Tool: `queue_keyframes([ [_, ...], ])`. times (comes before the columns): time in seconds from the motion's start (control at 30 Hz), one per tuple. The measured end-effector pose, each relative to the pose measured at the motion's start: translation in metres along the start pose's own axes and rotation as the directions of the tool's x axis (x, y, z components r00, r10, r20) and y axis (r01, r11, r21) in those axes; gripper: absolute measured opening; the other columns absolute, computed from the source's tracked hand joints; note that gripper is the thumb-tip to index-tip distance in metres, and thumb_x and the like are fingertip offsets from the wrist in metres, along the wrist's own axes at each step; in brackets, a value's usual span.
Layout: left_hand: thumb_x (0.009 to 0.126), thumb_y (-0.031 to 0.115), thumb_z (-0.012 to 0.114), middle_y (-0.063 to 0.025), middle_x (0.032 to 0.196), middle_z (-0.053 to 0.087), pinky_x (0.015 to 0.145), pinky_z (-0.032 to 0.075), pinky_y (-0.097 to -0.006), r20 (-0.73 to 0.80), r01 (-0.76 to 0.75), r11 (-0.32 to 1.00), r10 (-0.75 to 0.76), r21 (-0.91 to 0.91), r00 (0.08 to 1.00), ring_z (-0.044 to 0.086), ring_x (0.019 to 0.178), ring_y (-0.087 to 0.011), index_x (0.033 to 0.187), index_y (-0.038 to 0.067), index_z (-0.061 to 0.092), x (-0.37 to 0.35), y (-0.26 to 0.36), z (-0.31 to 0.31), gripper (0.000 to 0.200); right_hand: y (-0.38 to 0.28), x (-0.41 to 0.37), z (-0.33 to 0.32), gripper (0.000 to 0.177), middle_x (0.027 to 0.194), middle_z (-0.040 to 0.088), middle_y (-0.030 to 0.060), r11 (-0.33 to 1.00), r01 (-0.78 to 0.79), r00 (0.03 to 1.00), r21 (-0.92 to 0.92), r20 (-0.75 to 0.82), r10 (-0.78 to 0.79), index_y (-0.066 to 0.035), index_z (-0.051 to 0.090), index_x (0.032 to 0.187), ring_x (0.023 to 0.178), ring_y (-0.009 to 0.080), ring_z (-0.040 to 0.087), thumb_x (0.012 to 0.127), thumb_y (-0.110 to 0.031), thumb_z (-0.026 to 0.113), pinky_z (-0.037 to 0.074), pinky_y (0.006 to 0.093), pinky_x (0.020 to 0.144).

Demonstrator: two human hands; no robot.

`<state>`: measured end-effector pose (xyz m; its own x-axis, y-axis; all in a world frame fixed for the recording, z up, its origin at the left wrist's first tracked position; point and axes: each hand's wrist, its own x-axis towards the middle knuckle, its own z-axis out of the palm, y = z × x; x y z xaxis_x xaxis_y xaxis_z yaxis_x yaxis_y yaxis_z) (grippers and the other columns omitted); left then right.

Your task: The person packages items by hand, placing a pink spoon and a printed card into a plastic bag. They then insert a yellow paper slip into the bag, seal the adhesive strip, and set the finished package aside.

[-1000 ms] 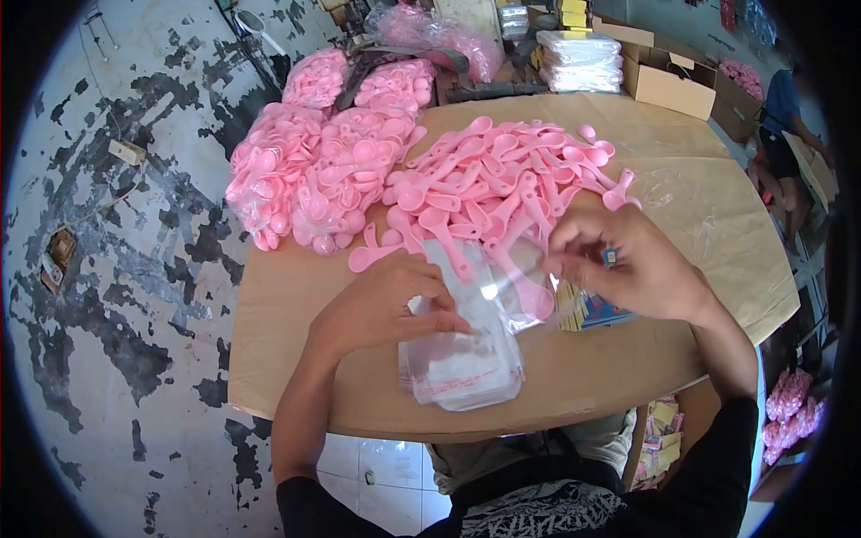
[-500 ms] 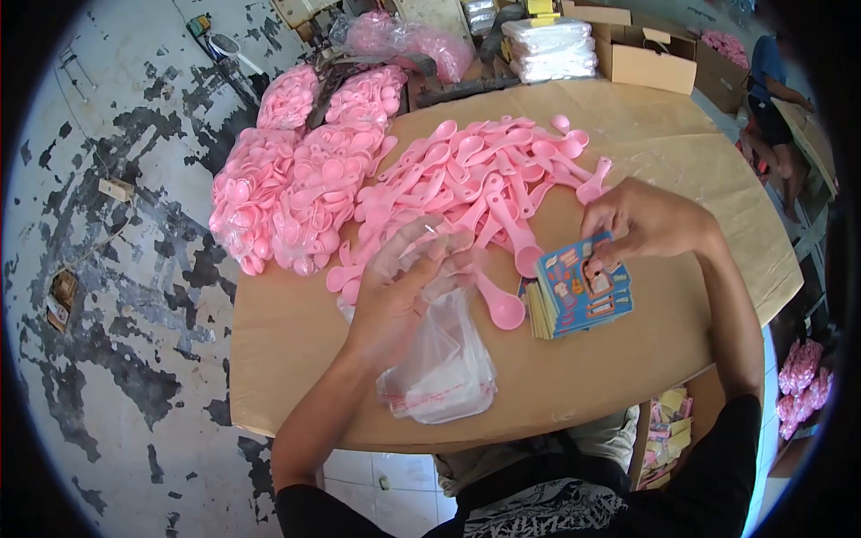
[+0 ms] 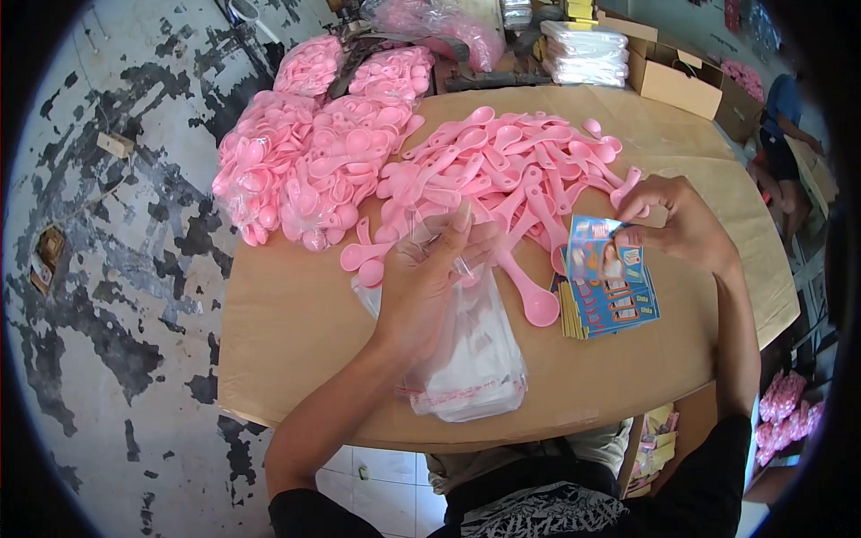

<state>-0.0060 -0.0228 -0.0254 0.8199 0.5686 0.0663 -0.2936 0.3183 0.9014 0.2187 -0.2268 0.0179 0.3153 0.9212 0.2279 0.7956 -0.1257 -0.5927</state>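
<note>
My left hand (image 3: pixel 421 291) is closed on a clear plastic bag, thumb up, beside the spoon pile. The film is so transparent that its edges are hard to make out. Under and beside that hand lies a stack of clear plastic bags (image 3: pixel 475 363) with a reddish strip near the lower edge. My right hand (image 3: pixel 668 224) pinches the top edge of a blue printed card (image 3: pixel 596 260), tilted up over the card stack (image 3: pixel 628 309). A pink measuring spoon (image 3: pixel 538 305) lies between the bags and the cards. Behind both hands spreads a heap of pink spoons (image 3: pixel 502 166).
Bulging clear bags of pink spoons (image 3: pixel 314 170) stand at the table's left. Along the back are packs of plastic (image 3: pixel 583 54) and an open cardboard box (image 3: pixel 677 81). Another person (image 3: pixel 783 134) sits at the far right. A box of cards (image 3: pixel 659 444) is below the front edge.
My right hand has raised the top card's upper edge off the stack. My left hand has turned, its thumb now pointing up. The whole view has shifted slightly.
</note>
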Motion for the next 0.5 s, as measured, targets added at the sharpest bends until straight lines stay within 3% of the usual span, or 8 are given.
queue_keyframes([
  [0.03,0.096,0.026,0.056,-0.0111,0.106,0.065,0.094,0.050,-0.0373,0.000,-0.010,1.000,0.010,0.005,1.000,0.064,0.103,-0.0253,0.111,0.004,0.060,0.000,0.001,0.000,0.027,-0.007,0.000,0.000,0.012,0.084,0.069,0.0066,0.995,-0.097,0.995,0.022,0.004,0.097,0.001,0.066,0.083,0.079,0.0105,0.063,0.082,-0.009,0.072,0.049,0.0258,0.071],
  [0.23,0.096,0.029,0.055,-0.0123,0.109,0.064,0.095,0.048,-0.0380,-0.027,0.001,1.000,0.000,0.019,1.000,0.062,0.107,-0.0244,0.110,0.006,0.056,-0.002,0.003,0.006,0.027,-0.034,-0.004,0.031,0.010,0.078,0.065,0.0021,0.899,-0.024,0.991,0.438,-0.105,0.078,0.000,0.062,0.095,0.074,0.0057,0.060,0.090,-0.008,0.064,0.049,0.0207,0.065],
  [0.4,0.096,0.028,0.056,-0.0149,0.114,0.063,0.095,0.046,-0.0389,-0.001,-0.027,0.999,0.027,-0.036,1.000,0.060,0.110,-0.0244,0.110,0.009,0.051,-0.006,-0.001,0.014,0.024,-0.044,-0.005,0.059,0.012,0.088,0.066,0.0065,0.874,-0.007,0.997,0.486,-0.058,0.041,0.002,0.060,0.101,0.072,0.0054,0.061,0.091,-0.005,0.061,0.052,0.0220,0.060],
  [0.5,0.097,0.026,0.055,-0.0160,0.116,0.062,0.096,0.046,-0.0403,0.017,-0.075,0.993,0.077,-0.088,0.997,0.061,0.109,-0.0249,0.110,0.010,0.052,-0.010,-0.002,0.016,0.022,-0.045,-0.005,0.063,0.011,0.086,0.067,0.0058,0.865,0.079,0.986,0.496,-0.166,0.005,0.001,0.060,0.101,0.071,0.0045,0.059,0.091,-0.003,0.060,0.051,0.0222,0.060],
])
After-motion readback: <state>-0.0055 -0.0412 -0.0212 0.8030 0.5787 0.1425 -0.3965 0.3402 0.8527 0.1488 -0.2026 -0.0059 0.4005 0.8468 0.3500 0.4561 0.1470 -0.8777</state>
